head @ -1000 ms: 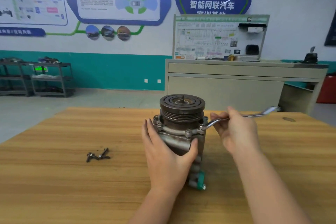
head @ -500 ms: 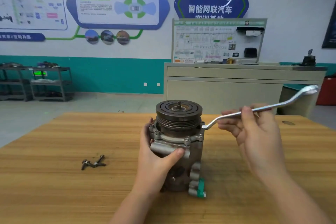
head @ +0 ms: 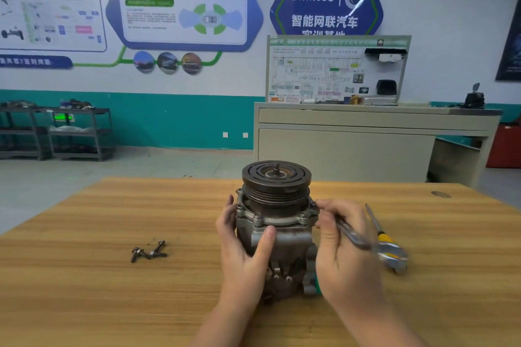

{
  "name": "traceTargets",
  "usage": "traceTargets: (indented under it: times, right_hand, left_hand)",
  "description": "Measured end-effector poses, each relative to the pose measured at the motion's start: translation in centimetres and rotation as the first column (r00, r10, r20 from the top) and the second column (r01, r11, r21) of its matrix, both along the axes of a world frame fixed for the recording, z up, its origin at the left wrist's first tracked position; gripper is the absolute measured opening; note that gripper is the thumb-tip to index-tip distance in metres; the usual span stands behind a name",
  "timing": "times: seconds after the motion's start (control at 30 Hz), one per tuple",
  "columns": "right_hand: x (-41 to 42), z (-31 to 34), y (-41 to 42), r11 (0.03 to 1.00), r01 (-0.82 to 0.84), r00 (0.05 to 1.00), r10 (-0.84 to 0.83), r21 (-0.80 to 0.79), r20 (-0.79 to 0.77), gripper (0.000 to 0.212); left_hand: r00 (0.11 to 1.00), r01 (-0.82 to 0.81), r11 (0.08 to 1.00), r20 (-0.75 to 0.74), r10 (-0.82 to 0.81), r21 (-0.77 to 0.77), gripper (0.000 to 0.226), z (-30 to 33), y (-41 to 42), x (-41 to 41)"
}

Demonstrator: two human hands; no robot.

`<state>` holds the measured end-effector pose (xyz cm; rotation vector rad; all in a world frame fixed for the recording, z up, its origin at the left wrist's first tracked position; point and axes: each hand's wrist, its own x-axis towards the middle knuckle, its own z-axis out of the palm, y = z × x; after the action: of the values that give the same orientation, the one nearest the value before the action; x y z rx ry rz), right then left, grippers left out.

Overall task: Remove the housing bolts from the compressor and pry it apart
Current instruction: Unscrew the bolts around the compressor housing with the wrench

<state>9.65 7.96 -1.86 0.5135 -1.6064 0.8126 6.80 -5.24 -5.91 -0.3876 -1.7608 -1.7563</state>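
The grey compressor (head: 284, 236) stands upright on the wooden table (head: 112, 290), its dark pulley on top. My left hand (head: 242, 251) grips the housing from the left, thumb across the front. My right hand (head: 341, 253) holds the blurred steel wrench (head: 352, 236) under curled fingers. Its fingertips are at a bolt (head: 313, 204) on the flange's right side. Other bolts (head: 257, 217) sit in the flange's front edge. A few removed bolts (head: 149, 252) lie on the table to the left.
A screwdriver (head: 387, 245) with a yellow and clear handle lies on the table just right of my right hand. Behind the table stand a beige cabinet (head: 366, 144) with a training board and, at far left, metal shelves (head: 76, 132).
My right hand lifted the wrench off the right flange bolt, swung it up, then brought it down and put its fingertips on that bolt. The left hand kept its grip on the housing.
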Motion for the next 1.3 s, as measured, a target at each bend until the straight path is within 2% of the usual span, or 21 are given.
traceTargets:
  times: [0.07, 0.1, 0.17, 0.23, 0.3, 0.33, 0.4, 0.47, 0.5, 0.57, 0.6, 0.63, 0.67, 0.8, 0.87, 0.93, 1.0, 1.07, 1.17, 1.23, 1.3]
  right_hand:
    - [-0.2, 0.1, -0.3, 0.944, -0.182, 0.983, 0.177, -0.276, -0.042, 0.018]
    - [-0.5, 0.4, -0.4, 0.858, -0.272, 0.962, 0.261, -0.435, -0.087, 0.019]
    - [-1.7, 1.3, 0.3, 0.617, -0.346, 0.924, 0.356, -0.707, -0.14, 0.02]
    - [-3.8, 2.4, 1.7, 0.376, -0.29, 0.881, 0.464, -0.88, -0.092, 0.021]
    - [-6.2, 3.5, 3.0, 0.198, -0.201, 0.749, 0.662, -0.959, -0.021, 0.023]
    - [-7.4, 4.0, 3.4, 0.153, -0.147, 0.648, 0.761, -0.977, 0.022, 0.023]
    - [-8.9, 4.8, 3.8, 0.19, -0.063, 0.42, 0.896, -0.98, 0.147, 0.023]
    - [-9.5, 5.4, 3.9, 0.227, -0.063, 0.281, 0.938, -0.972, 0.201, 0.024]
    - [-9.4, 5.7, 3.9, 0.185, -0.075, 0.278, 0.948, -0.98, 0.157, 0.025]
    - [-8.6, 6.0, 4.2, 0.024, -0.138, 0.36, 0.932, -0.99, -0.027, 0.027]
    - [-8.0, 5.9, 4.4, -0.02, -0.198, 0.409, 0.907, -0.98, -0.101, 0.027]
    - [-7.3, 5.7, 4.6, -0.018, -0.261, 0.454, 0.88, -0.965, -0.139, 0.026]
    - [-6.6, 5.3, 4.6, 0.036, -0.324, 0.507, 0.851, -0.945, -0.141, 0.024]
    - [-4.1, 3.4, 4.1, 0.512, -0.421, 0.801, 0.597, -0.748, -0.043, 0.017]
    - [-3.0, 2.6, 3.4, 0.682, -0.418, 0.861, 0.508, -0.6, -0.022, 0.02]
    - [-2.4, 2.0, 2.7, 0.79, -0.409, 0.893, 0.449, -0.457, -0.022, 0.02]
    - [-2.1, 1.5, 2.2, 0.861, -0.406, 0.911, 0.407, -0.308, -0.064, 0.011]
    - [-1.9, 1.2, 1.8, 0.919, -0.363, 0.931, 0.351, -0.155, -0.098, 0.007]
    - [-1.8, 0.7, 1.1, 0.978, -0.204, 0.975, 0.199, -0.037, -0.103, 0.01]
    - [-1.5, 0.3, 0.5, 0.972, -0.213, 0.972, 0.2, -0.099, -0.121, 0.008]
    - [-1.3, 0.1, -0.3, 0.91, -0.306, 0.949, 0.267, -0.279, -0.169, 0.021]
  left_hand:
    - [0.999, 0.04, 0.999, 0.019, -0.041, 0.018, 0.062, 0.0, -0.1, -0.2]
    - [0.998, 0.06, 0.998, 0.026, -0.061, 0.031, 0.065, 0.0, -0.1, -0.4]
    - [0.994, 0.101, 0.993, 0.038, -0.104, 0.06, 0.074, -0.1, -0.3, -0.7]
    - [0.99, 0.124, 0.99, 0.065, -0.128, 0.071, 0.088, -0.4, -0.4, -1.0]
    - [0.987, 0.129, 0.99, 0.085, -0.134, 0.063, 0.093, -0.8, -0.5, -1.4]
    - [0.986, 0.137, 0.989, 0.088, -0.141, 0.053, 0.094, -0.9, -0.7, -1.6]
    - [0.982, 0.164, 0.986, 0.09, -0.167, 0.039, 0.1, -1.1, -1.0, -1.8]
    - [0.979, 0.181, 0.983, 0.089, -0.183, 0.03, 0.109, -1.1, -1.2, -2.0]
    - [0.979, 0.183, 0.983, 0.085, -0.184, 0.026, 0.113, -1.1, -1.2, -2.1]
    - [0.982, 0.175, 0.985, 0.075, -0.175, 0.003, 0.118, -1.1, -1.2, -2.2]
    - [0.983, 0.169, 0.986, 0.07, -0.168, -0.012, 0.12, -1.1, -1.2, -2.2]
    - [0.985, 0.163, 0.986, 0.065, -0.161, -0.024, 0.121, -1.2, -1.2, -2.3]
    - [0.986, 0.158, 0.987, 0.063, -0.156, -0.029, 0.123, -1.2, -1.2, -2.3]
    - [0.983, 0.165, 0.986, 0.089, -0.163, -0.019, 0.126, -1.1, -1.1, -2.1]
    - [0.98, 0.177, 0.984, 0.097, -0.174, -0.021, 0.12, -1.0, -1.2, -2.1]
    - [0.972, 0.213, 0.977, 0.111, -0.209, -0.02, 0.108, -1.1, -1.5, -2.4]
    - [0.953, 0.274, 0.962, 0.138, -0.27, -0.01, 0.109, -0.9, -1.9, -2.4]
    - [0.944, 0.299, 0.954, 0.152, -0.293, -0.013, 0.121, -0.8, -2.2, -2.3]
    - [0.947, 0.291, 0.956, 0.151, -0.282, -0.037, 0.121, -0.7, -2.3, -2.2]
    - [0.95, 0.289, 0.956, 0.139, -0.279, -0.054, 0.12, -0.8, -2.4, -2.1]
    - [0.942, 0.317, 0.947, 0.135, -0.308, -0.046, 0.124, -0.7, -2.4, -2.0]
